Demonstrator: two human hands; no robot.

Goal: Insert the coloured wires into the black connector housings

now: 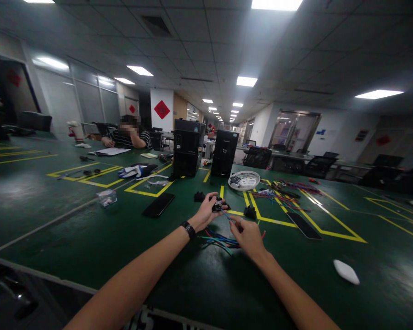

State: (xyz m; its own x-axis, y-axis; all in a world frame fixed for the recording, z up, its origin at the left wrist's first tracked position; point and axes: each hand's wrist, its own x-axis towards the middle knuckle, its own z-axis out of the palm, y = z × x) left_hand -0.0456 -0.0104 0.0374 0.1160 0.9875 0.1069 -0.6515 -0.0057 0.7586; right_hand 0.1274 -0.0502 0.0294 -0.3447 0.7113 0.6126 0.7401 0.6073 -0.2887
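Note:
My left hand (204, 214), with a dark band on the wrist, is closed around a small black part (217, 206) whose exact kind is too small to make out. From the lower right, my right hand (248, 236) pinches a thin blue wire (225, 212). The wire's far end reaches the black part; whether it sits inside cannot be seen. Under the hands lies a loose bundle of blue, green and red wires (223, 242). Similar black parts rest nearby, one (199, 196) behind my left hand and another (249, 211) beyond my right.
Two black computer towers (186, 149) stand on the green table (151, 256). A white round basket (244, 181), more coloured wires (275, 197), a black phone (159, 205), a dark flat slab (303, 225), a clear box (107, 198) and a white mouse (346, 272) lie around. Across sits a person (142, 137).

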